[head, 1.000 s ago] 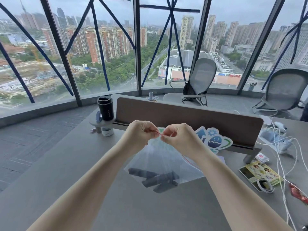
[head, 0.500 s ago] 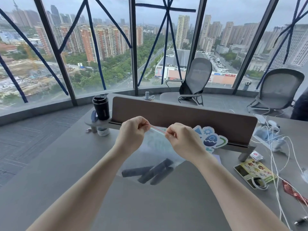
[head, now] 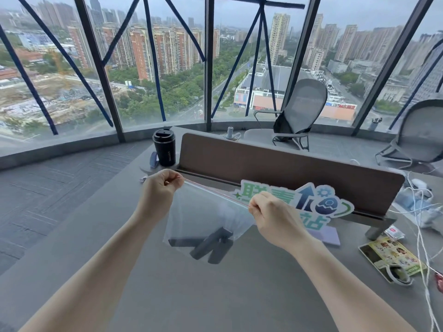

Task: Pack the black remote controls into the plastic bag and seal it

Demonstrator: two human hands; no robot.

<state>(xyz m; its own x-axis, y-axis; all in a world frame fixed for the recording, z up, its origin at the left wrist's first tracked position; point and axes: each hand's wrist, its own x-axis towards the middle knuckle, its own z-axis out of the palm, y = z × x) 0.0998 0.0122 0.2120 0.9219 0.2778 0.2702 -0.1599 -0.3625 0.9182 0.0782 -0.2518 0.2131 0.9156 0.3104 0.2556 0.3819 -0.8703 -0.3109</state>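
Observation:
A clear plastic bag (head: 203, 212) with a red zip strip along its top hangs above the grey table (head: 191, 295). My left hand (head: 159, 190) pinches the strip's left end and my right hand (head: 271, 214) pinches its right end, with the strip stretched straight between them. Three black remote controls (head: 206, 244) lie bunched in the bottom of the bag, which touches the table.
A brown divider panel (head: 287, 168) stands behind the bag with a green and blue cut-out sign (head: 311, 197) leaning on it. A black cup (head: 165, 147) stands at the back left. White cables (head: 424, 236), a leaflet (head: 393, 256) and a tape roll (head: 396, 274) lie at the right.
My hands have drawn apart along the zip strip, the left going left and up, the right going right. The bag hangs wider and the remotes have shifted inside it.

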